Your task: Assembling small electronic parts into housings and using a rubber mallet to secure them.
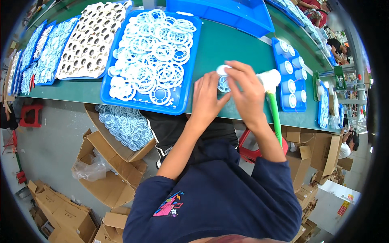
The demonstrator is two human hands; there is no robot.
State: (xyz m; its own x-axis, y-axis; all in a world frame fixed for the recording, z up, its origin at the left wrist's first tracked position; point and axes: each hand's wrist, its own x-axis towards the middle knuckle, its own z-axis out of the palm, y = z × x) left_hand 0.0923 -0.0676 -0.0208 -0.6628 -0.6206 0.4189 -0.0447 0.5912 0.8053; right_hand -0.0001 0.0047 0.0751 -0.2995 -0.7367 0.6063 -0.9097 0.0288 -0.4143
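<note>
Over the green bench (212,44), my left hand (207,94) curls its fingers against the side of a small round white-and-blue plastic part (223,84). My right hand (245,91) pinches a white round cap (223,70) between thumb and fingers, just at the far side of that part. Whether cap and part touch cannot be made out. Right beside my right hand lies a mallet with a white head (270,79) and a green handle (275,117), which sticks out over the bench edge.
On the left stands a blue tray (106,87) heaped with white plastic rings (162,65). Farther left is a moulded pulp tray (91,40). White cups (289,86) fill a blue tray (300,106) at right. A blue bin (223,15) stands behind. Below left, a carton (115,146) holds blue rings.
</note>
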